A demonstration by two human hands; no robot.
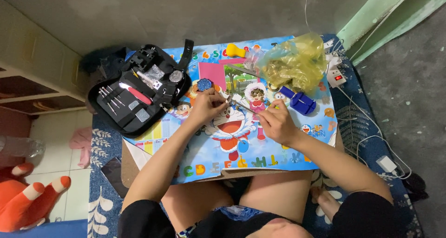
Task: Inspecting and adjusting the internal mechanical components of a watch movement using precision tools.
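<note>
- Clearly the left hand (206,105) is pinched shut on a small pale piece (226,97) at its fingertips, while the right hand (278,123) is closed around a thin metal tool (245,107).
- That tool's long axis slants up and leftward from the right hand toward the left hand's pinch; its tip sits just beside the small pale piece, so the two hands nearly meet over the cartoon play mat (204,149).
- Just above the left hand lies a small blue round piece (204,84); further left, an open black tool case (139,91).
- Right of the hands sit a blue holder block (299,102) and a crumpled yellow plastic bag (295,61).
- What the pale piece is, and whether the tip touches it, is too small to tell.
</note>
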